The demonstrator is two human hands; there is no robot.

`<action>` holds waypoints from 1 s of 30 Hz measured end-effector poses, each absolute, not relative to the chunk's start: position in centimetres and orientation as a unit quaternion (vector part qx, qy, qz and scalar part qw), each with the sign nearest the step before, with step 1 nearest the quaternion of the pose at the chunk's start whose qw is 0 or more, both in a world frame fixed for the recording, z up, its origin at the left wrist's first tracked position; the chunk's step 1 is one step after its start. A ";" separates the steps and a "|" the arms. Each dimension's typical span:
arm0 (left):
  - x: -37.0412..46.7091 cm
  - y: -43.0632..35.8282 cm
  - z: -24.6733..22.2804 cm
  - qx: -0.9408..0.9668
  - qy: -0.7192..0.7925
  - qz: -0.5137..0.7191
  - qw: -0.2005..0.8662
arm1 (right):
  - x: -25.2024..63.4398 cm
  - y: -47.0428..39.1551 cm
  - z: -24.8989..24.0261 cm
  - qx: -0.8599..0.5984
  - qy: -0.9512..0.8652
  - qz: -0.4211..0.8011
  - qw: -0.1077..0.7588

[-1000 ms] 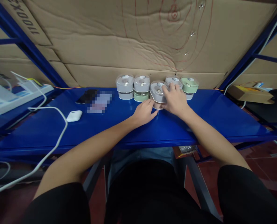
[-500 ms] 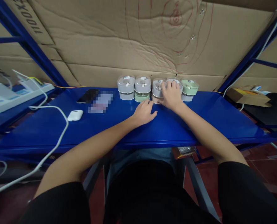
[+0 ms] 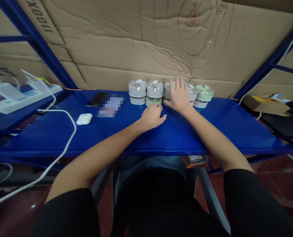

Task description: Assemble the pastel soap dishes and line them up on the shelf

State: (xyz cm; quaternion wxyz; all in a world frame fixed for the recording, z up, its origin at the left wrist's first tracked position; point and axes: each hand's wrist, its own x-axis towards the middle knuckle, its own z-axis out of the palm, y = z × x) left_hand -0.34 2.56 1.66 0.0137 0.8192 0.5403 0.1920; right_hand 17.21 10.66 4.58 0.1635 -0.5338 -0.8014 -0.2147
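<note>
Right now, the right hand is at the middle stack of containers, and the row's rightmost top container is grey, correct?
Not quite: the head view shows the rightmost top container is green, not grey. The right hand is indeed at the middle stack of containers.

A workshop, it seems, from the blue metal bench (image 3: 176,136), cardboard backing (image 3: 111,39) and power strip (image 3: 25,100)

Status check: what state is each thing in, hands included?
Left hand: thumb spread, no held thing visible.
Right hand: over the middle stack, firmness of grip unclear.
Other four stacks: upright, two containers high.
White case: shut.
Dark device: lying flat.
Pixelated item: unreadable.
White cable: loosely curved.
Power strip: adapters seated.
</note>
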 end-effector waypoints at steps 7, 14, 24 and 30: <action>-2.1 2.2 4.2 0.762 0.636 0.119 -0.025 | 12.7 12.5 4.9 -0.437 -0.860 -0.230 0.129; -3.3 1.0 3.2 0.797 0.596 0.064 -0.073 | 12.1 11.8 5.0 -0.430 -0.860 -0.250 0.110; -7.2 0.7 -2.1 0.842 0.425 0.327 -0.063 | 14.6 8.5 3.4 -0.395 -0.863 -0.248 0.193; -6.5 0.0 -3.0 0.732 0.432 0.519 0.084 | 18.1 7.0 1.3 -0.303 -0.881 -0.143 0.333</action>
